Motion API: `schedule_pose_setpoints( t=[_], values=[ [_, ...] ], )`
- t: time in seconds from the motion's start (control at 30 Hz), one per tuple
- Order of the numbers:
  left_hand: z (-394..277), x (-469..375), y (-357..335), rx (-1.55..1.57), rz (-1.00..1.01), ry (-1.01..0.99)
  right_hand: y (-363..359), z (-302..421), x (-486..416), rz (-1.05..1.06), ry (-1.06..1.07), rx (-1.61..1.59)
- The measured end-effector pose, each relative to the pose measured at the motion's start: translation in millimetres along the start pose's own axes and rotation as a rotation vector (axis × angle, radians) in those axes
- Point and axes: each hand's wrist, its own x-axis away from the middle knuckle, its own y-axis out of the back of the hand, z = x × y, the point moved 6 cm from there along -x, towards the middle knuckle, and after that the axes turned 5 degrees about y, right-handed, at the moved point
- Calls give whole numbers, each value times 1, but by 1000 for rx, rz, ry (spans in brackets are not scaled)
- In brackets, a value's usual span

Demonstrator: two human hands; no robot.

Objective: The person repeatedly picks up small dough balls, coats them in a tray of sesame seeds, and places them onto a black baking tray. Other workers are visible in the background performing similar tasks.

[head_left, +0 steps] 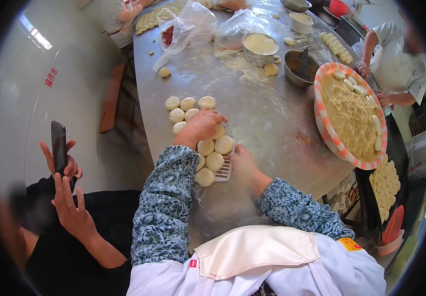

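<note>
Rows of pale round dough balls (214,161) sit before me on the steel worktable (264,137). My left hand (202,124) reaches over the middle of the rows, palm down and fingers bent; whether it grips a ball is hidden. Several dough balls (177,115) lie on the tabletop just beyond that hand. Under the nearer balls, part of a white slotted plastic tray (224,169) shows. My right hand (245,165) holds this tray's right edge, its thumb near the rim and its other fingers partly out of sight.
At right stands a large basin (318,111) of tan crumbly filling with white dough pieces on it. Farther back are a metal bowl (294,63), a flour tin (260,44) and plastic bags (194,22). At left, someone holds a phone (59,146); another person (394,63) stands across the table.
</note>
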Motion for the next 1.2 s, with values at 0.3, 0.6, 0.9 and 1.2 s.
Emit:
schedule_pose_setpoints(
  t=[0.3, 0.6, 0.9, 1.2],
  values=[
    [9, 23, 5, 679, -167, 227, 2, 27, 28, 33, -8, -47],
    [7, 64, 15, 1046, -317, 135, 27, 34, 47, 210, -30, -198],
    [1, 185, -41, 365, -327, 663, 126, 104, 99, 301, 73, -154],
    [-38, 178, -61, 532, -384, 761, 288, 317, 175, 121, 233, 20]
  ],
)
